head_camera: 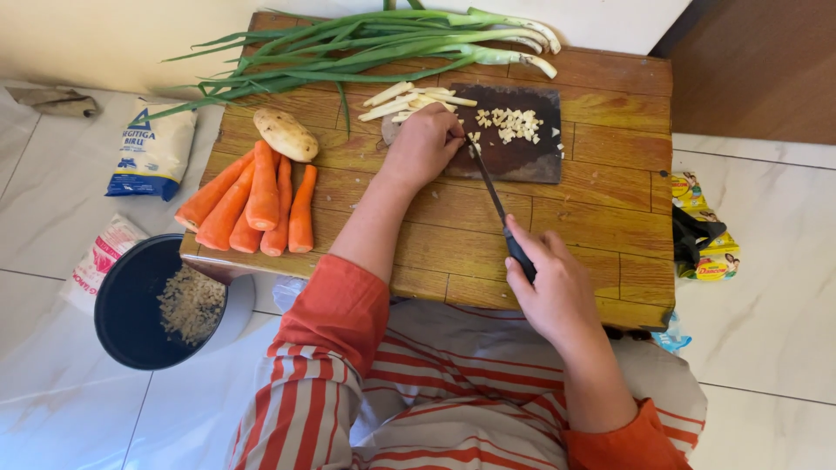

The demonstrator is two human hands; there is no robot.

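Cutting pale sticks on a dark board at the far edge of a low wooden table.

The right hand (550, 292) is closed around the black handle of a knife (495, 196), blade tip at the board (522, 157). The left hand (424, 144) presses down on pale sticks (409, 98) at the board's left end; diced bits (512, 124) lie to the right. Carrots (252, 204) and a potato (286, 134) sit near the table's (601, 226) left edge, spring onions (366, 43) along the far edge. A dark bowl (131, 305) stands on the floor by the near left corner.
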